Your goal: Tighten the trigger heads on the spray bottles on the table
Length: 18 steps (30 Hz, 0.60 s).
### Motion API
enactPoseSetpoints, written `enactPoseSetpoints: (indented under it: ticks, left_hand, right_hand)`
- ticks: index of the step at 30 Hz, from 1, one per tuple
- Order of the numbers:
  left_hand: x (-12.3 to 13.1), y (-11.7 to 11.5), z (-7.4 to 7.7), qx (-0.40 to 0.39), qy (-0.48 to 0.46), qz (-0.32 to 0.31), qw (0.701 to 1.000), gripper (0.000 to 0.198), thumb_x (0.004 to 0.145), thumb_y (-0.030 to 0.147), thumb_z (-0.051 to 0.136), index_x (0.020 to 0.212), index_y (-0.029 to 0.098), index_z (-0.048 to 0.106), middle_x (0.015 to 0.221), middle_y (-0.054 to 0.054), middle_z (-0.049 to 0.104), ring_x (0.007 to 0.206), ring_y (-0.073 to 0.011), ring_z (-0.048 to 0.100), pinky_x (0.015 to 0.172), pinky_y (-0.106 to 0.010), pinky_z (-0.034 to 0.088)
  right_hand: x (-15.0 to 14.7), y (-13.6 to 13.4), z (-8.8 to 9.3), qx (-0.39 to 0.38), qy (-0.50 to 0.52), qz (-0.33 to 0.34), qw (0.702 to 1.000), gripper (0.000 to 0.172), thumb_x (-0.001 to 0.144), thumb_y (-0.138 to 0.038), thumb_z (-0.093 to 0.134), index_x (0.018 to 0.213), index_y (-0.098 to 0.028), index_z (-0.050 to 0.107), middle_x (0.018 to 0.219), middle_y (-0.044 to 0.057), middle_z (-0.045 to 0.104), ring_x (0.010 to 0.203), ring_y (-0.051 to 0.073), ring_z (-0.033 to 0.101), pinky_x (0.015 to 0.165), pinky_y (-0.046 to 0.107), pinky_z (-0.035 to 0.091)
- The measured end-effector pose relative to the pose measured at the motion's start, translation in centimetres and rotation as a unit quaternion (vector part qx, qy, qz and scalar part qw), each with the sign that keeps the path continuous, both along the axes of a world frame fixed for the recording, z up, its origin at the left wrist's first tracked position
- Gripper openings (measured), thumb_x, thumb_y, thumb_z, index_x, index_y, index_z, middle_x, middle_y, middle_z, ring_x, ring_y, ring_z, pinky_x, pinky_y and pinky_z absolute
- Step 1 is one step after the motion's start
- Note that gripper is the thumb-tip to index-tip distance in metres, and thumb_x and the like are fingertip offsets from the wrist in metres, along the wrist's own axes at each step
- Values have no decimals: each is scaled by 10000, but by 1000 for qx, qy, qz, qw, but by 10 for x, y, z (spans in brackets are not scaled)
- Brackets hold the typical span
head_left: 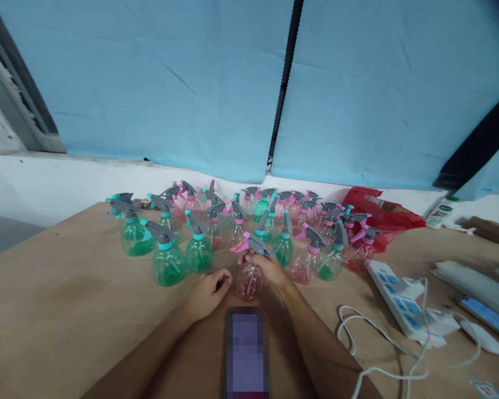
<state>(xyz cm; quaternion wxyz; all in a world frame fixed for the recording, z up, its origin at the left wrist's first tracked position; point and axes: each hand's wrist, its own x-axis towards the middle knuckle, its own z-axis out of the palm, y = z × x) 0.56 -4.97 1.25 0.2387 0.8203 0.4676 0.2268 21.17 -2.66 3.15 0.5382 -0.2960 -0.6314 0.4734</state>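
Note:
In the head view my right hand [266, 267] is wrapped round the neck of a clear spray bottle [247, 285] with a pink nozzle, a grey trigger head and a little reddish liquid. This bottle stands upright, or nearly so, on the table. My left hand [210, 292] rests on the table just left of it, apart from the bottle, with its fingers curled in and nothing visible in them. Close beyond my hands stand a green spray bottle [168, 266], another green spray bottle [199, 252] and a pink-necked spray bottle [303, 266].
Several more pink and green spray bottles crowd the wooden table [66, 277] towards the wall. A phone [245, 354] lies in front of me. At right are a power strip [399, 305], white cables [382, 343], a red plastic bag [386, 213] and a white bottle [441, 213].

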Motion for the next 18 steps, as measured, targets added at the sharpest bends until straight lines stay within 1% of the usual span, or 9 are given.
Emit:
enactPoseSetpoints:
  ticks: [2, 5, 10, 14, 16, 18]
  left_hand:
    - [0, 0, 0, 11, 2, -7, 1000, 231, 981, 363, 438, 928, 239, 627, 779, 10, 684, 719, -169, 620, 681, -259, 407]
    - [-1, 1, -3, 16, 1, -15, 1000, 238, 991, 364, 430, 928, 237, 621, 798, 9, 691, 729, -168, 634, 683, -255, 410]
    - [-2, 1, -6, 22, 13, -16, 1000, 249, 1006, 367, 410, 949, 247, 621, 803, 9, 697, 729, -172, 637, 693, -257, 414]
    - [-1, 0, -5, 28, 18, -15, 999, 235, 998, 350, 422, 950, 244, 626, 801, 9, 696, 722, -171, 632, 679, -257, 406]
    - [-1, 0, -5, 29, 18, -14, 999, 225, 991, 344, 435, 948, 244, 631, 795, 12, 698, 707, -168, 629, 667, -255, 398]
    - [-1, -1, -6, 28, 19, -14, 999, 219, 985, 338, 444, 942, 243, 636, 780, 17, 698, 685, -164, 624, 643, -253, 383]
  right_hand:
    - [-1, -1, 2, 9, -7, -5, 1000, 227, 804, -321, 627, 990, -251, 735, 781, 15, 724, 739, 195, 666, 767, 337, 529]
    - [-4, -5, 7, 22, -27, -9, 999, 172, 774, -251, 629, 912, -255, 731, 799, 6, 727, 731, 184, 652, 752, 321, 518]
    - [-7, -6, 10, 12, -22, -32, 999, 104, 731, -229, 595, 750, -242, 697, 754, 0, 709, 722, 188, 634, 723, 316, 518]
    - [-6, -5, 7, 4, -38, -41, 998, 155, 711, -212, 601, 803, -252, 719, 738, -4, 699, 705, 183, 628, 695, 303, 511]
    - [-6, -6, 6, 0, -29, -37, 999, 189, 712, -201, 586, 832, -257, 721, 756, -2, 702, 714, 182, 631, 701, 305, 511]
    - [-7, -7, 8, 1, -7, -29, 1000, 174, 706, -189, 573, 801, -247, 707, 762, 0, 699, 723, 182, 629, 715, 309, 508]
